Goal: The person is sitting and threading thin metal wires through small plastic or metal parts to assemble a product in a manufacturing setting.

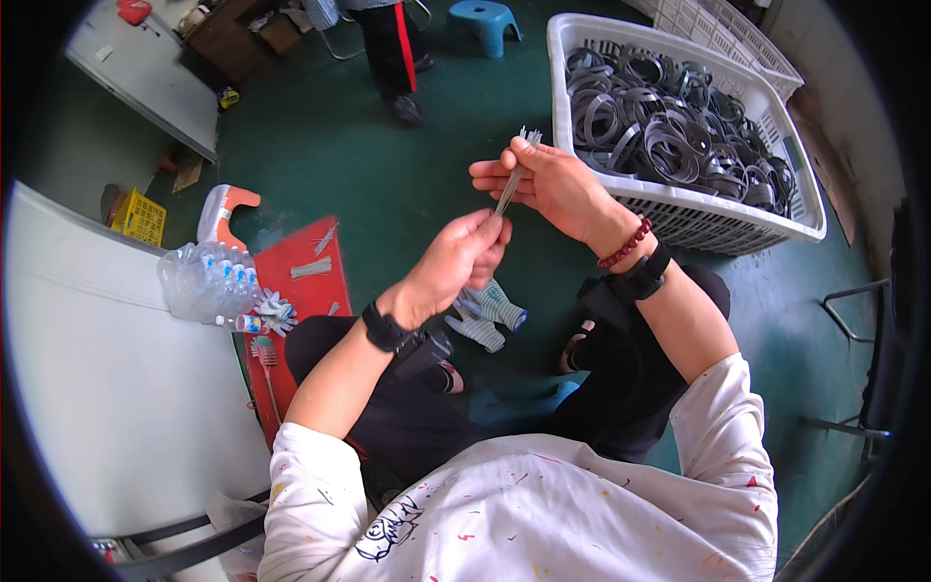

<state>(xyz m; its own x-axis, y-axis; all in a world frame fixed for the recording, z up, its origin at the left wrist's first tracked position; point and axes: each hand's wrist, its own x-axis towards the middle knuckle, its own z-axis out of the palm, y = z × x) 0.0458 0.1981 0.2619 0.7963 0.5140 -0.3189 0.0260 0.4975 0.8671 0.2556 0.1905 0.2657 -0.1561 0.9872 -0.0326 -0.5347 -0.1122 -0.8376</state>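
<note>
Two hands: the left hand (456,262) pinches the near end of a thin bundle of grey metal strips (512,184); the right hand (548,179) closes its fingers around the far end.
Bundle place: in the air above the green floor (388,155), between the knees, left of the white plastic basket (679,209).
Good handling: I judge both grips should stay firm near the ends, so the strips stay aligned.
Count: one basket, many dark metal rings (669,126), one blue stool (483,21), two striped gloves (490,315).
</note>
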